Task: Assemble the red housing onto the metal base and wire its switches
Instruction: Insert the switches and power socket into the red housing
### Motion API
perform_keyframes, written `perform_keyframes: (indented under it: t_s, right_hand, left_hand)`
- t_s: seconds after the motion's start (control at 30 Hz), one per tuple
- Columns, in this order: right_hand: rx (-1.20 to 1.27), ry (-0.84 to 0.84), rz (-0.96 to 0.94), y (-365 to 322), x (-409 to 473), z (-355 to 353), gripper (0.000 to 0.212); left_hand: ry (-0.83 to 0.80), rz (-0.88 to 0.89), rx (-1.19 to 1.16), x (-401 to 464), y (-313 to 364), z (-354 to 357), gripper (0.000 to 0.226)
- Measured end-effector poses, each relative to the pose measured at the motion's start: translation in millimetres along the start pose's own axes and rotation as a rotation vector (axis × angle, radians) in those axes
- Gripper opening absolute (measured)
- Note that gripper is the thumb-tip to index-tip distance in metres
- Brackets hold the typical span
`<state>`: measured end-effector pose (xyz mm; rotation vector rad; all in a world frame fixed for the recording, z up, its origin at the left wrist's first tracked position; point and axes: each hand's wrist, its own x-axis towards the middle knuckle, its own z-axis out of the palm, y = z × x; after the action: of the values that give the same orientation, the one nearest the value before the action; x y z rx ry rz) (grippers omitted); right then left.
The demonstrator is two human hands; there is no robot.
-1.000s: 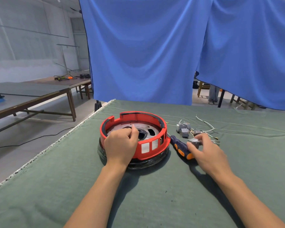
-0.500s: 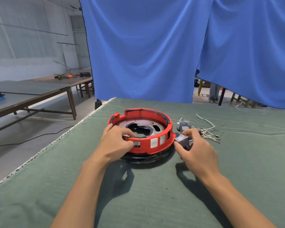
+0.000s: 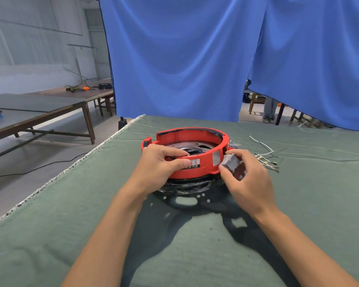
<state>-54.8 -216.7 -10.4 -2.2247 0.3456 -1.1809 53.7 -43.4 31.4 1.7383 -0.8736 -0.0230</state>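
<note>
The red ring-shaped housing (image 3: 197,171) sits on the metal base (image 3: 192,147), above a black wrapped rim (image 3: 187,186), on the green cloth. My left hand (image 3: 160,169) grips the housing's near-left wall, fingers over the rim and thumb on its front label. In my right hand (image 3: 250,177) I pinch a small grey switch (image 3: 232,162), held right beside the housing's front-right rectangular openings. More grey switches (image 3: 235,144) lie behind the housing.
Loose white wires with terminals (image 3: 265,157) lie to the right of the housing. The table's left edge (image 3: 71,168) drops to the floor. Blue curtains (image 3: 184,59) hang behind; other tables stand far left.
My right hand picked up the grey switch beside the screwdriver and brought it to the housing's front-right wall. The housing has been turned, and my left hand shifted its hold on the rim.
</note>
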Motion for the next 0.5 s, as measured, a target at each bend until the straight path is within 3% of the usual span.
perform_keyframes:
  t_s: [0.27,0.5]
  right_hand:
    - [0.034,0.029,-0.028,-5.4,-2.5,-1.6,0.03]
    - [0.116,0.033,0.011,2.1,-0.9,-1.5,0.018]
  left_hand:
    - [0.031,-0.01,-0.01,-2.6,10.4,-2.5,0.015]
    - [0.04,-0.046,0.089,-4.4,9.5,3.7,0.01]
